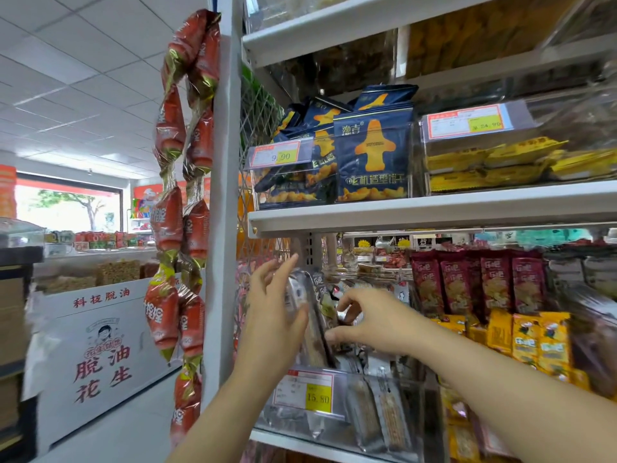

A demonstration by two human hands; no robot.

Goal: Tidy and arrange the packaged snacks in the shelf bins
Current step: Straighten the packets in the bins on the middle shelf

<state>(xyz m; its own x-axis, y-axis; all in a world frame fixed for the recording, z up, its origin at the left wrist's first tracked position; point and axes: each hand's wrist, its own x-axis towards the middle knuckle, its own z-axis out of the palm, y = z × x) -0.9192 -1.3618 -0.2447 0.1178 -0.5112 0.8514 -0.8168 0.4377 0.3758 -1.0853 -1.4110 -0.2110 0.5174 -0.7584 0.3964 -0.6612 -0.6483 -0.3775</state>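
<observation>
Shelving [434, 212] holds a clear bin [417, 406] on its lower tier, at six o'clock, with silver packets [320, 342] standing on edge inside. At nine o'clock of the row the left hand [273, 315], fingers straight, braces it; at three o'clock the right hand [377, 324] pinches one packet between curled fingers and thumb. Step judged: squaring the row. Next: seat that packet upright, flush.

White lettered box [100, 345] — window [66, 208] beyond

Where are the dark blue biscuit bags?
In the head view, the dark blue biscuit bags stand in a clear bin on the shelf, left of the yellow packets.
</observation>
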